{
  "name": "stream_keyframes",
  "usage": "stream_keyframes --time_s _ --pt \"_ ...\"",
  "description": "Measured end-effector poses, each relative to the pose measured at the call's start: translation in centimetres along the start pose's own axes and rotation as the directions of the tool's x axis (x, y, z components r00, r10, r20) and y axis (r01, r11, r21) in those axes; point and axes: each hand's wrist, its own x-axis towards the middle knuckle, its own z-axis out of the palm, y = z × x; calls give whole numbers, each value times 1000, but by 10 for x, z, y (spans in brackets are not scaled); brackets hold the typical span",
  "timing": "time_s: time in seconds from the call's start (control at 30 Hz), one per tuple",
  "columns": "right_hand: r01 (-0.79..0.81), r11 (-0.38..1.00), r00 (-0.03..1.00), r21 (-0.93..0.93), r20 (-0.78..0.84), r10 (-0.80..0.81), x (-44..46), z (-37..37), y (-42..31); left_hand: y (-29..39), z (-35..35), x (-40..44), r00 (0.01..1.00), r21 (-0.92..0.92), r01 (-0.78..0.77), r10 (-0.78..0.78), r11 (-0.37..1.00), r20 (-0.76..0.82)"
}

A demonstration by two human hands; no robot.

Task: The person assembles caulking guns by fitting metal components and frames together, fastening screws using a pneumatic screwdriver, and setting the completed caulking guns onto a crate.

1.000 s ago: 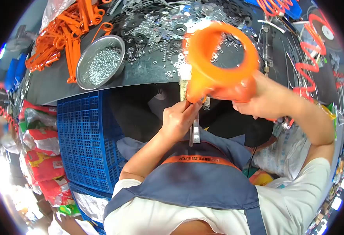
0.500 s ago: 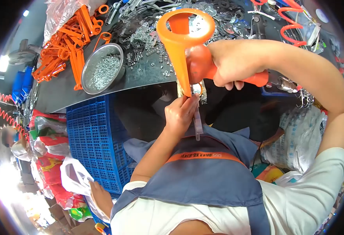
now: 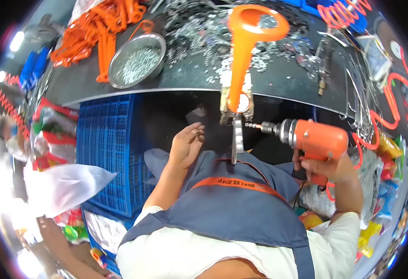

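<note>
My right hand (image 3: 329,169) is wrapped around the grip of an orange power drill (image 3: 322,138). The drill lies level, its chuck and bit pointing left, close to the lower end of an orange ring-ended handle (image 3: 242,58). That handle rests on a fixture (image 3: 225,104) at the bench edge, its big ring away from me. A metal bar (image 3: 237,139) sticks out from the fixture toward my apron. To the left of the bar, my left hand (image 3: 186,145) is raised with thumb and fingers pinched; something small seems to be between them, too small to name.
A steel bowl of screws (image 3: 141,65) stands on the bench left of the fixture, beside piled orange handles (image 3: 104,28). Loose washers and springs (image 3: 199,35) cover the back. A blue crate (image 3: 104,153) stands below left; a red coiled hose (image 3: 390,102) hangs right.
My right hand has brought the drill from above the orange handle down to its right, turning it sideways. My left hand has left the handle's lower end and moved left.
</note>
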Motion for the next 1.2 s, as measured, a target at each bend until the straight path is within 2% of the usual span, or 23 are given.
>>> stream_keyframes --time_s 0.07,0.1,0.17,0.23,0.33,0.4,0.47,0.53,0.63,0.77,0.93,1.03,1.1,1.2 --pt "-96 981 994 167 57 88 1 11 11 7 19 -29 990 49 8 -15 999 137" --pt "-101 981 992 165 92 87 4 16 14 8 18 -34 994 35 -10 6 999 112" --pt "-90 969 992 230 102 68 11 25 16 11 19 -38 923 40 70 -80 997 376" --pt "-74 968 990 238 138 42 16 28 20 9 22 -40 921 60 41 -61 997 386" --pt "17 960 994 279 100 -47 18 33 29 6 21 -38 861 -83 163 -101 983 499" --pt "11 935 985 355 155 -70 17 32 27 5 22 -37 857 -87 200 -131 976 499" --pt "-4 934 991 358 125 -44 13 34 26 3 27 -38 851 -94 238 -161 967 499" --pt "-18 933 995 359 98 -18 9 37 25 1 35 -41 888 -64 169 -124 984 443" --pt "-39 930 999 366 36 28 7 41 26 -3 34 -37 882 -16 119 -98 993 461" --pt "-14 917 999 400 42 -4 9 42 33 -2 29 -35 837 -94 183 -105 979 537" --pt "-46 906 998 422 51 27 11 45 35 2 29 -40 906 -38 103 -78 994 417" --pt "0 914 1000 405 22 -10 12 46 39 2 25 -37 917 -27 56 -41 998 398" --pt "-77 915 997 397 45 65 13 46 32 1 25 -38 921 -28 49 -34 998 389" --pt "-79 916 997 394 38 70 14 48 34 0 24 -38 906 -19 75 -60 997 418"
